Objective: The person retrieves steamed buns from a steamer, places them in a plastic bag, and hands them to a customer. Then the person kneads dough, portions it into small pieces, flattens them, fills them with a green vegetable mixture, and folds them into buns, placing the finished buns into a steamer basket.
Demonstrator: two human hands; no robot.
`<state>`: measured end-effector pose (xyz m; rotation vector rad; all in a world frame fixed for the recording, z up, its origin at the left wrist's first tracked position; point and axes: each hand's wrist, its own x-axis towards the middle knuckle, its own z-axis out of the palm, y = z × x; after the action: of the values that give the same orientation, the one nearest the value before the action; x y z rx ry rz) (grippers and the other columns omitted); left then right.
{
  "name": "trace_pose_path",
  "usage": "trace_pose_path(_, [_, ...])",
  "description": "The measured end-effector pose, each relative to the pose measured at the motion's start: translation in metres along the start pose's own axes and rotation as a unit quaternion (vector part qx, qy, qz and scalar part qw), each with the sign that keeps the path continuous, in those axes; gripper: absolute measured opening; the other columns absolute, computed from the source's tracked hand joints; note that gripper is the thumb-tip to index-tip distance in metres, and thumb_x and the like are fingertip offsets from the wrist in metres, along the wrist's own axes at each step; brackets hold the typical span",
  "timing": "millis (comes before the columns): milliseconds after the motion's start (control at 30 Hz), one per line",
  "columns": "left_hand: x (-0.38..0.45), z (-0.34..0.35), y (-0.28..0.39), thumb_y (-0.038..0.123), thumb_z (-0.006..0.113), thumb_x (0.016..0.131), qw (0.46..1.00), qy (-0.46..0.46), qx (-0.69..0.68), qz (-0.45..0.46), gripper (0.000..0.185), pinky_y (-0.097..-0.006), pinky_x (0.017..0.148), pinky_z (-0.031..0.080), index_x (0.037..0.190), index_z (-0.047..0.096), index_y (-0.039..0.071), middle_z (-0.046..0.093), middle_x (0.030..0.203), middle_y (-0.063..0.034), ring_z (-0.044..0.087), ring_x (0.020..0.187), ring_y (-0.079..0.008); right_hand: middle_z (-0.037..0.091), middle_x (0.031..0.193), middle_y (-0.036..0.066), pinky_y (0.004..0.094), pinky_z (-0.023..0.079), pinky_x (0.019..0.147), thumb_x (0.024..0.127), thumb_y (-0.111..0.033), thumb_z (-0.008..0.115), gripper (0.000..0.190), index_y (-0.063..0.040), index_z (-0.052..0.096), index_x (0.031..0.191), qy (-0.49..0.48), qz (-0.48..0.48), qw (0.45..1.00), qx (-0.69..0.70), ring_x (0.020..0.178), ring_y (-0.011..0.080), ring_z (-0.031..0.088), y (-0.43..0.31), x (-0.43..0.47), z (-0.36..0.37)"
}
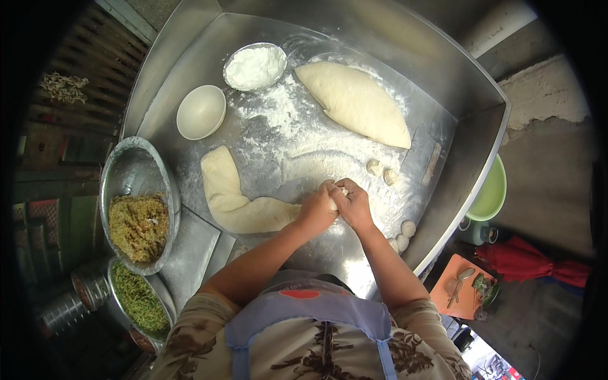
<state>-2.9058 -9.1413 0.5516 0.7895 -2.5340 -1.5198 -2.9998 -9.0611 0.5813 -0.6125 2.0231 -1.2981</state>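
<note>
Both hands meet over the floured steel worktop [266, 128]. My left hand [317, 209] grips the end of a thick dough roll [256, 213], which curves away to the left. Against it, my right hand [352, 204] has its fingers closed on a small dough piece [335, 202] between the two hands; whether that piece is parted from the roll is hidden. Two small dough lumps [383, 173] lie just beyond my right hand. Several round dough balls [407, 228] sit by the right wall. A large dough mass [356, 102] rests farther back.
A bowl of flour [255, 66] and an empty pale bowl [201, 112] stand at the back left. Metal basins of yellowish filling [137, 228] and chopped greens [140, 297] are at the left. Raised steel walls [479, 156] bound the worktop. An orange board [458, 285] lies outside, lower right.
</note>
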Motion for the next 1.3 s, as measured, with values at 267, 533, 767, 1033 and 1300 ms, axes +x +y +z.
trace_pose_path(267, [0.035,0.002,-0.06,0.034,0.076,0.07,0.991,-0.092,0.065,-0.074,0.039,-0.0419,0.068,0.05,0.077,0.064,-0.002,0.064,0.073,-0.0206,0.065,0.072,-0.0339,0.064,0.081,0.015,0.0321,0.051,0.073,0.078,-0.019,0.067,0.023,-0.002,0.068,0.094,-0.079,-0.006,0.995,-0.067,0.079,0.0207,0.062,-0.009,0.027,-0.044])
trace_pose_path(533, [0.006,-0.025,-0.024,0.005,0.069,0.07,0.996,-0.081,0.003,-0.046,0.052,-0.0362,0.092,0.045,0.119,0.051,0.002,0.06,0.113,-0.0201,0.057,0.108,-0.0331,0.06,0.1,0.015,0.0413,0.049,0.078,0.072,-0.011,0.07,0.027,-0.007,0.065,0.098,0.05,-0.192,0.856,-0.477,0.084,0.0325,0.058,0.047,0.113,-0.048])
trace_pose_path(767, [0.006,-0.032,-0.024,0.003,0.07,0.071,0.993,-0.005,-0.048,0.109,0.072,-0.0449,0.084,0.048,0.134,0.035,0.007,0.061,0.107,-0.0238,0.059,0.1,-0.042,0.061,0.097,0.001,0.024,0.047,0.065,0.075,-0.007,0.078,0.029,-0.005,0.062,0.1,-0.242,0.089,0.959,0.119,0.073,0.0089,0.056,-0.001,0.015,-0.018])
trace_pose_path(1033, [-0.004,-0.031,-0.007,0.017,0.071,0.077,0.998,-0.014,0.03,-0.05,0.076,-0.0453,0.077,0.05,0.14,0.031,0.008,0.065,0.1,-0.0227,0.062,0.094,-0.0419,0.061,0.072,0.003,0.0283,0.049,0.058,0.079,-0.012,0.07,0.018,-0.002,0.062,0.092,-0.144,-0.06,0.986,0.055,0.061,0.0174,0.059,-0.009,0.02,-0.01])
trace_pose_path(1300, [0.023,-0.029,-0.03,0.032,0.063,0.081,0.986,-0.086,0.121,-0.072,0.033,-0.0455,0.074,0.05,0.092,0.064,0.002,0.066,0.092,-0.0231,0.063,0.089,-0.0397,0.064,0.069,0.015,0.0324,0.05,0.059,0.078,-0.023,0.069,0.027,0.003,0.064,0.084,-0.084,0.104,0.989,-0.066,0.06,0.019,0.061,-0.026,0.027,0.019])
